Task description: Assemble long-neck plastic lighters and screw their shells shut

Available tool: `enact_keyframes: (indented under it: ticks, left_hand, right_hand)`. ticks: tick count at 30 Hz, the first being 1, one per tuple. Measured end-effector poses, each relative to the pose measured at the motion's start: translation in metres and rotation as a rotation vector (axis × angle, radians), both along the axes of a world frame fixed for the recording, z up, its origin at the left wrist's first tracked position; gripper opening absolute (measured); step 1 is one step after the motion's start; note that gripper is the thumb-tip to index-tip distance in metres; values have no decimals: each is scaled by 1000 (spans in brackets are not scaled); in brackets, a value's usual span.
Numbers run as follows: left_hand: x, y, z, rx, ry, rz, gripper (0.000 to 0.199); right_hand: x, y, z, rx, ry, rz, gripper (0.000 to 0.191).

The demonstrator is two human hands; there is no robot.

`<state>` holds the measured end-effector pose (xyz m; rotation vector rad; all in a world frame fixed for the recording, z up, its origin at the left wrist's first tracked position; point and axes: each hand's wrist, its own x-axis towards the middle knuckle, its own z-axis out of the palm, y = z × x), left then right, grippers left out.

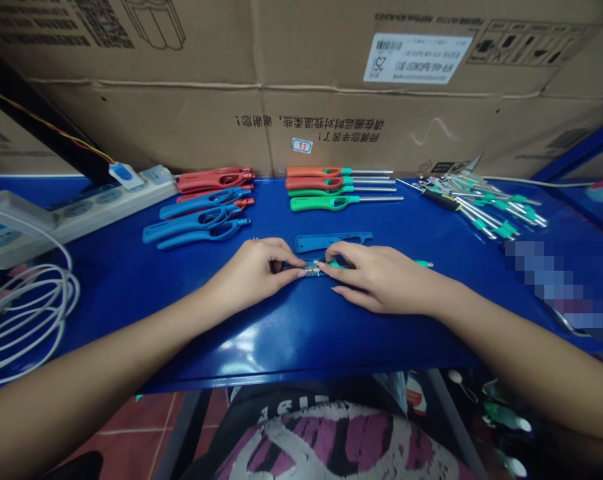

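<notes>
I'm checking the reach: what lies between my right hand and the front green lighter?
The head view shows a blue plastic piece lying between your right hand and the front green lighter.

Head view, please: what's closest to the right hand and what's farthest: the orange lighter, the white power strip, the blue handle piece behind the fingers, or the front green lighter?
1. Blue handle piece: just beyond the right hand.
2. Front green lighter: farther back.
3. Orange lighter: behind the green one.
4. White power strip: far left.
</notes>
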<state>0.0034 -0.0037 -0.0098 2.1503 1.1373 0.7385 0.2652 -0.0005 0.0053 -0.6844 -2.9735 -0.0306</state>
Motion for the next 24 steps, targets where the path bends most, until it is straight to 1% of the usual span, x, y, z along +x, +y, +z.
enact_keyframes:
  ticks: [7,10,14,19,22,24]
  left_hand:
    - [-1,1,-3,-18,-14,13,11]
    - [-1,0,-1,-14,-4,2,13]
    - [-1,-1,2,-4,29,-11,14]
    - [0,-3,3,16,57,-3,16]
    - [-1,-6,7,68,78,36,20]
    - [0,-9,10,155,113,69,20]
  right_hand:
    - [2,1,0,-57,134,-29,38]
    - [1,-1,0,-130,152,-25,36]
    - [-1,-2,-2,-236,208,-76,34]
    - [7,7,3,-306,361,-131,31]
    - [12,13,8,-353,402,-170,21]
    - [14,15,9,-395,377,-191,14]
